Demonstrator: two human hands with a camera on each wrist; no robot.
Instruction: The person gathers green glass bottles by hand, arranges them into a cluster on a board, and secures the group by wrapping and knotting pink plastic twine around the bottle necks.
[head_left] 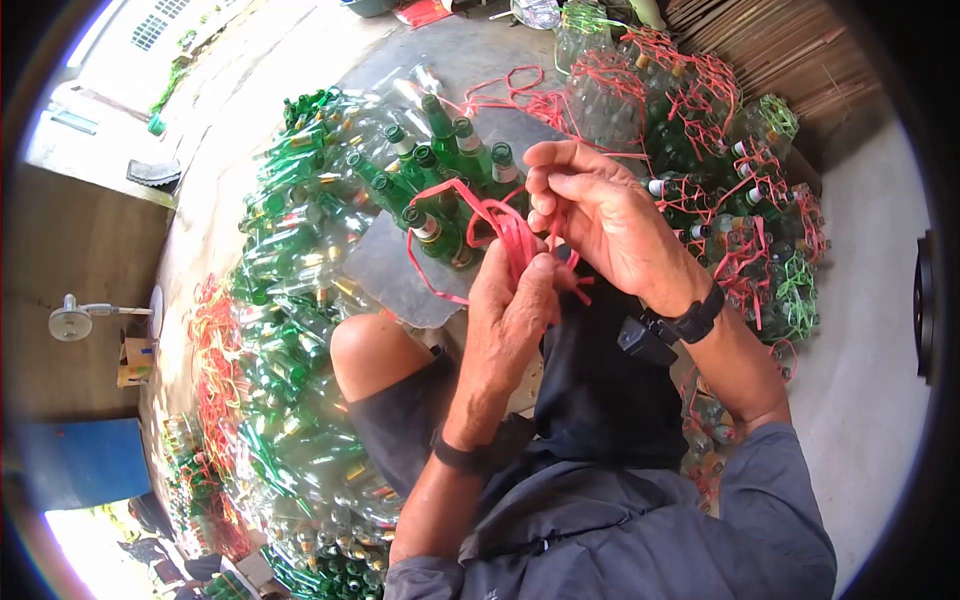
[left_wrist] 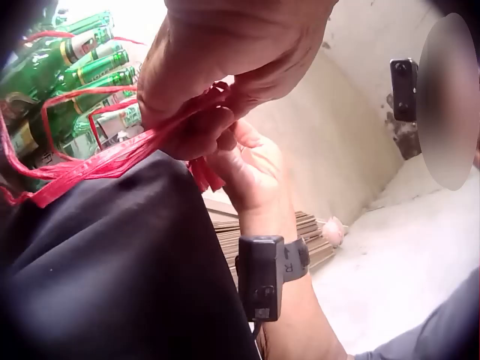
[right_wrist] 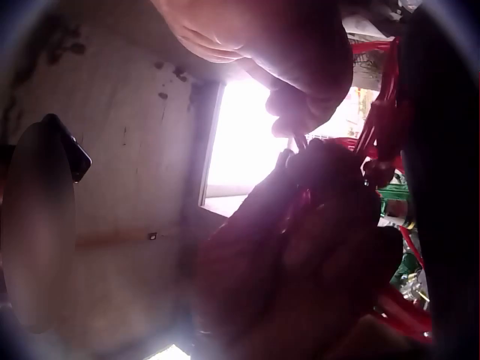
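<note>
Red plastic strips (head_left: pixel 515 235) are bunched between the thumb and fingers of the left hand (head_left: pixel 515 305). Just right of it, the right hand (head_left: pixel 620 220) has its fingers bent and pinches part of the red strip at the bunch. In the left wrist view the strips (left_wrist: pixel 97 161) run from the left hand (left_wrist: pixel 232 52) toward green bottles, and the right hand (left_wrist: pixel 259 176) meets them from below. A loop of strip hangs beside a group of upright green bottles (head_left: pixel 440 165) on a grey sheet (head_left: pixel 385 265). The right wrist view is dark around the fingers.
Many green and clear bottles (head_left: pixel 275 330) lie piled at the left. Bundles of bottles wrapped in red and green strips (head_left: pixel 740 190) stand at the right. A red tangle of strips (head_left: pixel 215 345) lies beyond the pile. The person's knee (head_left: pixel 375 350) is close to the sheet.
</note>
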